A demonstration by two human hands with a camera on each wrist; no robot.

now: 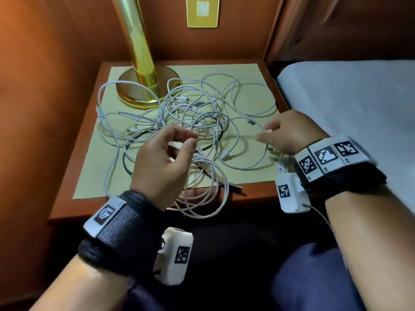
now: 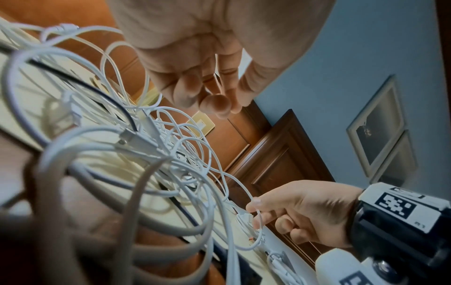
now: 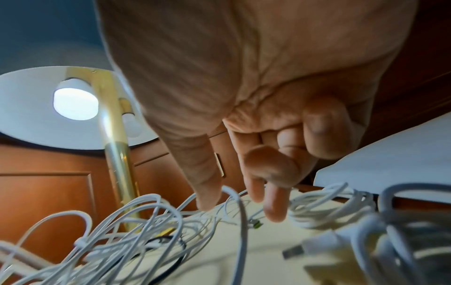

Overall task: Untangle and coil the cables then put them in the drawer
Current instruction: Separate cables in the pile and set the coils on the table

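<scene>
I sit facing a reddish-brown wooden nightstand (image 1: 89,135) set into a corner of orange-brown wood panelling (image 1: 45,63). A pale cream mat (image 1: 247,70) covers most of its top. At the back left of it stands a brass lamp (image 1: 143,63) on a round base; from below, my right wrist view shows its white shade (image 3: 31,108) with a lit bulb (image 3: 75,102) inside. On the panel behind the nightstand is a brass wall plate (image 1: 202,11) with a white switch. To my right lies a bed with a pale grey sheet (image 1: 348,97). Above the darker wood panels the wall (image 2: 341,57) is blue, and two framed pictures (image 2: 380,131) hang on it.
</scene>
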